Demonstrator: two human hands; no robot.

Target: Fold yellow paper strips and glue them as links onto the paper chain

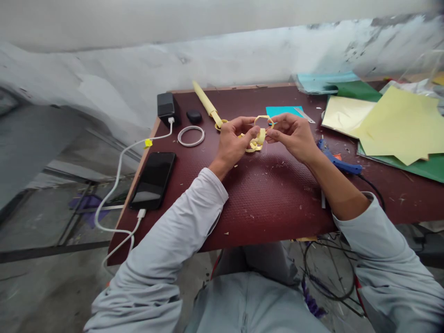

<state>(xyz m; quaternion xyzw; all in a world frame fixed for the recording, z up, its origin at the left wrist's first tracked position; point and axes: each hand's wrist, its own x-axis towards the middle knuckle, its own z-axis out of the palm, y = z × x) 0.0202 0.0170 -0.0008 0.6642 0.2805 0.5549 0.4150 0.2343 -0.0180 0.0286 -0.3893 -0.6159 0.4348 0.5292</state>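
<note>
Head view, our left hand (233,141) and right hand (293,136) both pinching yellow paper ring chain (258,134) at frame centre, above maroon table (270,194), phone (153,179) left.

sleeves: long, pale grey, loose, right one pushed up forearm | trousers: pale grey | hands: bare

No legible text or labels

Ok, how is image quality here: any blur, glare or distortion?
Head view: hands and paper ring fairly sharp; top right corner blurred; wide-lens bending curves the wall and table edges; soft even light, mild glare on the phone.
</note>
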